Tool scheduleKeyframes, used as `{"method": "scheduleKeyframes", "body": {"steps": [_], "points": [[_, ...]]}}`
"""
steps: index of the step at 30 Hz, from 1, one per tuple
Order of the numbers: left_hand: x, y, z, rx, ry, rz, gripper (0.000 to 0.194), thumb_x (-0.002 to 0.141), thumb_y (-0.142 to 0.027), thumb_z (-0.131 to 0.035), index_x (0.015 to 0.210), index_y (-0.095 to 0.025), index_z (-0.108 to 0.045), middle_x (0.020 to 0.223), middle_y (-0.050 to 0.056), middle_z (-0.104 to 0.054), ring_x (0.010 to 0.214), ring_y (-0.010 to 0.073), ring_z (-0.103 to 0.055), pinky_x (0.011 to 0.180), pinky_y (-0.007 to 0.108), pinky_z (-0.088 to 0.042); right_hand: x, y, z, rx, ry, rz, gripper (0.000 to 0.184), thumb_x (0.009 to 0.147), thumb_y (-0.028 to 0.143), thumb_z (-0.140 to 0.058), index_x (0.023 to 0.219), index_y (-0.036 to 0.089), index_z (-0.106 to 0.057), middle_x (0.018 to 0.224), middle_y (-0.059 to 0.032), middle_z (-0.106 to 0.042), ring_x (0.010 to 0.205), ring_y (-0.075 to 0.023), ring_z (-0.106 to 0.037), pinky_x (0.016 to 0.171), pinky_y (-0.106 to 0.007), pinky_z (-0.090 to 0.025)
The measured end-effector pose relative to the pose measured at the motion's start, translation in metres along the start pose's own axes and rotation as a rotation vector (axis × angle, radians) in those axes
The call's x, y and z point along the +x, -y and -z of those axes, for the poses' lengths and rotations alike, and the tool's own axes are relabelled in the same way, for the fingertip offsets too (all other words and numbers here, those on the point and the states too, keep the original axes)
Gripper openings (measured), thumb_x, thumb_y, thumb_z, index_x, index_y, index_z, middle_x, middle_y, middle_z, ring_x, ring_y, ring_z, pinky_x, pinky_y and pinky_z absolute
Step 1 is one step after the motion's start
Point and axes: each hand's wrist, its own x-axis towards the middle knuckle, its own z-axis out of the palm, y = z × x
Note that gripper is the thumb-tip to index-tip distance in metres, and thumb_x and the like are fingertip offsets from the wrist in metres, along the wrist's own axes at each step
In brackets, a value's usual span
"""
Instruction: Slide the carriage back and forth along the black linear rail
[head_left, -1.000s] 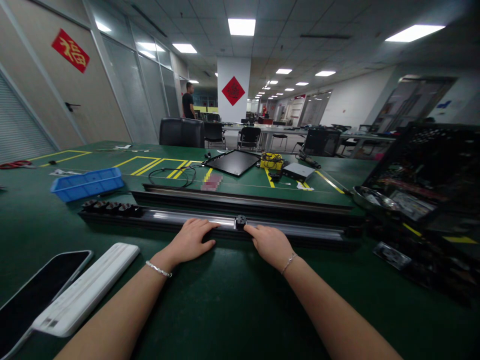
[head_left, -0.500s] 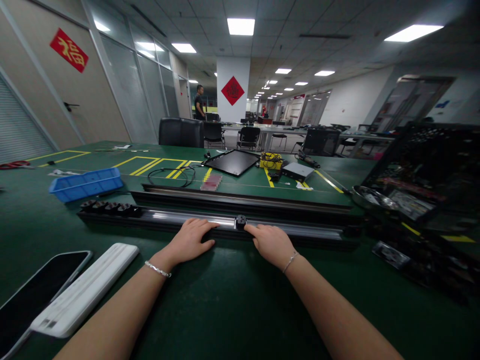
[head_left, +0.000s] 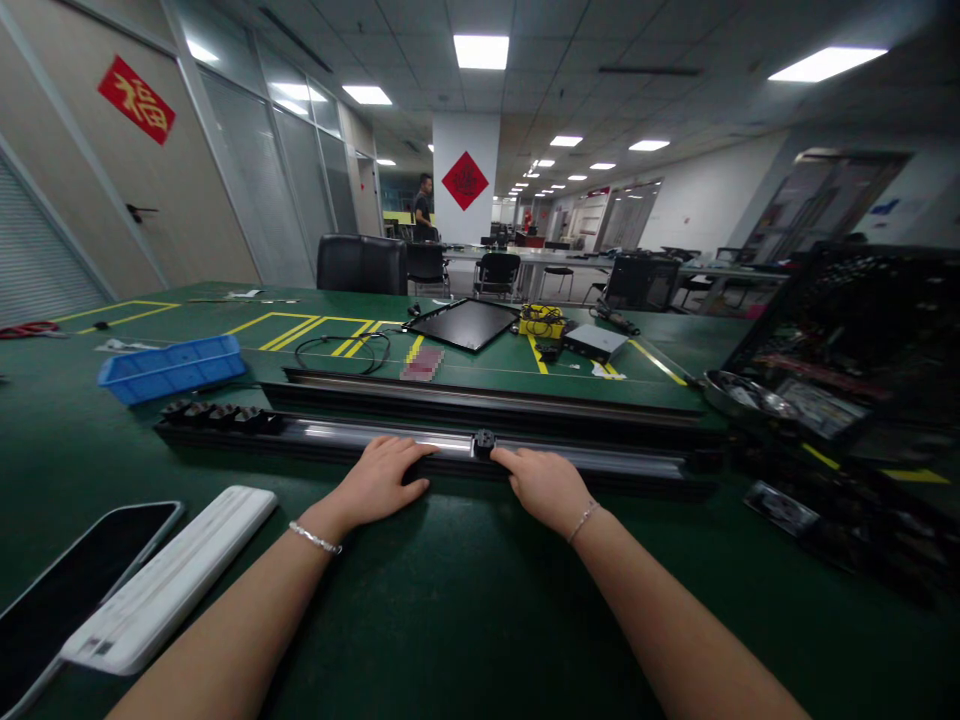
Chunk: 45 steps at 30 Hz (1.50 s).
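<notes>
A long black track rail [head_left: 600,465] with a shiny metal strip along its channel lies across the table before me. My left hand [head_left: 382,480] rests on its front edge, fingers stretched out and thumb apart, holding nothing. Near the middle of the rail sits a small black socket module [head_left: 484,441]. My right hand [head_left: 547,485] has its index fingertip at the module's right side, the other fingers curled in; the grip is partly hidden. Several similar black modules [head_left: 225,414] stand in a row at the rail's left end.
Behind the rail lies another dark rail [head_left: 480,397]. A blue bin [head_left: 172,368] stands at left; a phone [head_left: 82,570] and a white power strip-like bar [head_left: 172,580] lie front left. Farther back are a black flat panel [head_left: 469,325] and a grey box [head_left: 596,342]. Dark parts [head_left: 780,508] clutter the right.
My right hand and the socket module have shifted very slightly right along the rail. The left hand has stayed put. A person in the background has moved right.
</notes>
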Motion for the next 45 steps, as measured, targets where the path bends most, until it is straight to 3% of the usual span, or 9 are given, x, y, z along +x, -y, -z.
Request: {"method": "scheduleKeyframes", "body": {"steps": [45], "points": [[0.0002, 0.0018, -0.0007, 0.003, -0.001, -0.008, 0.044, 0.081, -0.037, -0.051, 0.124, -0.028, -0.049, 0.109, 0.003, -0.061, 0.104, 0.0223, -0.052, 0.095, 0.041, -0.031, -0.0018, -0.0058, 0.0021, 0.006, -0.138, 0.073, 0.033, 0.085, 0.018, -0.042, 0.113, 0.029, -0.056, 0.095, -0.0056, -0.057, 0.087, -0.0186, -0.046, 0.074, -0.028, -0.036]]}}
